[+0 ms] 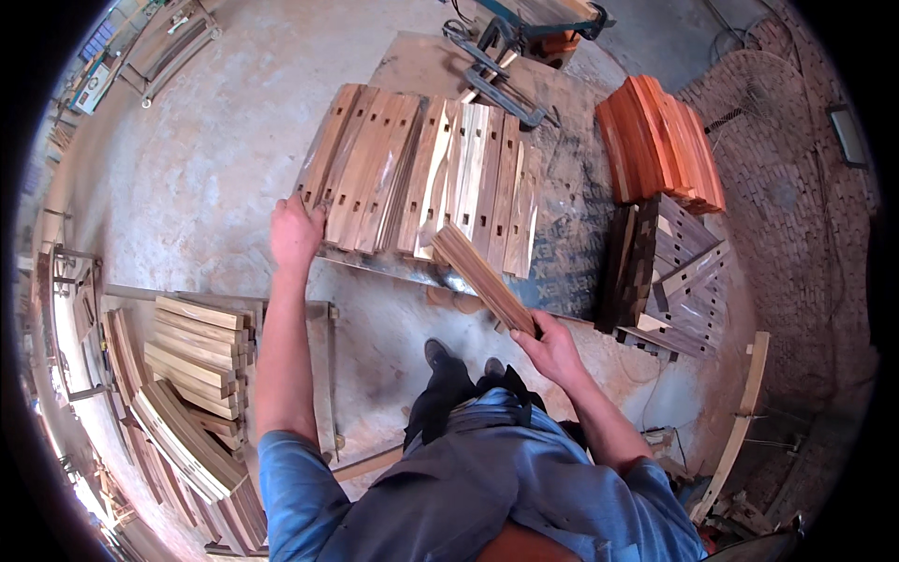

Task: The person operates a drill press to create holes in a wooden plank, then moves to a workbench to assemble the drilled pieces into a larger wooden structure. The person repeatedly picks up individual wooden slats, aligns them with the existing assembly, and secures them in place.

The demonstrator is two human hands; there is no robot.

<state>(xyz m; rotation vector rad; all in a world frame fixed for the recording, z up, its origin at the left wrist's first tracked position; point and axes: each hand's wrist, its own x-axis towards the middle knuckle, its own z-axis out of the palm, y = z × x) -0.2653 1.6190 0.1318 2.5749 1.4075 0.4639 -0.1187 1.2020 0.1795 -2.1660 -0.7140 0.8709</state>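
My right hand [552, 351] is closed round the near end of a brown striped wooden slat [485, 281]. The slat slants up and left, its far end at the front of a row of wooden slats [375, 169] with small rectangular mortises. These lie side by side on a dark, worn tabletop [567, 225], some pale, some brown. At the row's near left corner, my left hand [298, 234] has its fingers bent round the end of the leftmost slat. Part of that grip is hidden behind the hand.
Clamps [496, 70] lie at the table's far side. On the right are a stack of orange-red boards [655, 140] and dark mortised pieces [684, 272]. Curved wooden pieces [197, 365] are piled at lower left. A long pale batten [735, 431] stands near the brick surface [787, 234].
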